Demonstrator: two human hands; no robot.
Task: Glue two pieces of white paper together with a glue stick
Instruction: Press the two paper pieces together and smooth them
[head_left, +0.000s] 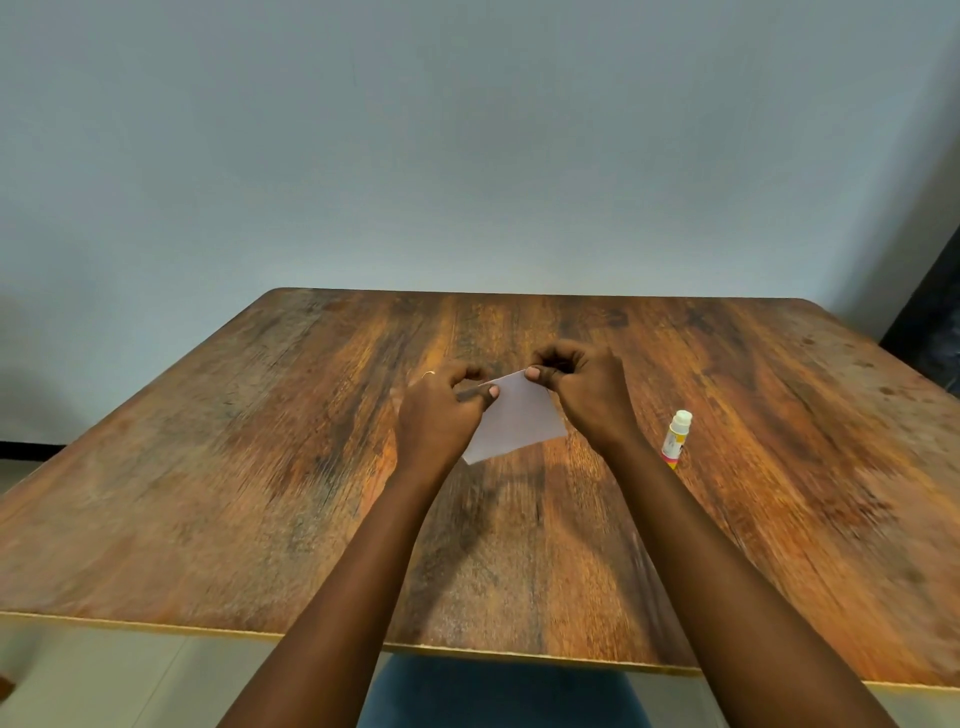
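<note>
**Paper pinched in both hands, glue stick set aside**

The left hand (439, 410) and right hand (582, 395) each pinch the far edge of the white paper (519, 421) between thumb and curled fingers. The sheet slopes down between the wrists toward the tabletop (208, 467). Only one white surface shows; whether two pieces lie stacked there I cannot tell. The glue stick (677, 439) sits just right of the right wrist, unheld, white cap apparently on. My guess is either aligning before gluing or pressing after it; no glue is visible.
</note>
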